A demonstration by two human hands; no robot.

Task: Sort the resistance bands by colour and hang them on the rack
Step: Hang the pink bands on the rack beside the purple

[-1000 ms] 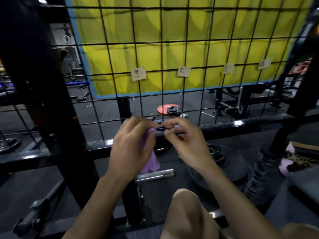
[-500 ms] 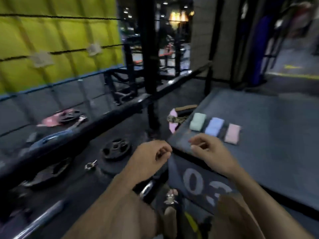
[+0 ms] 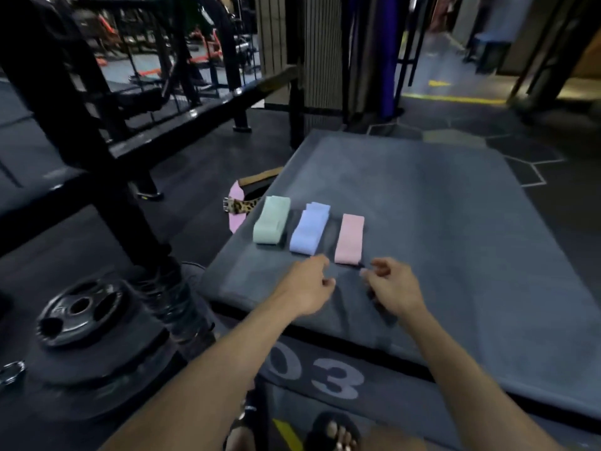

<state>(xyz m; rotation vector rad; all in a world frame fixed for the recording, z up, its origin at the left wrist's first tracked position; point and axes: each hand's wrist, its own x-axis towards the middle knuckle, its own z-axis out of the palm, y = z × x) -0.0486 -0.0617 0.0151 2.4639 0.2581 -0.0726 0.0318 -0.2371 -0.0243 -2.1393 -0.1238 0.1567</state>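
While both forearms reach forward over the grey surface (image 3: pixel 455 222), the left hand (image 3: pixel 309 288) and right hand (image 3: pixel 395 286) hover with fingers loosely curled, holding nothing; green band (image 3: pixel 271 219), blue band (image 3: pixel 309 229) and pink band (image 3: pixel 349 239) lie just beyond the fingers.

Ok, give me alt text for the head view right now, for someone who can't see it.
Both hands, left hand and right hand, hover empty over a grey padded box, just short of three folded resistance band piles in a row: green, blue, pink. A weight plate lies on the floor to the left.
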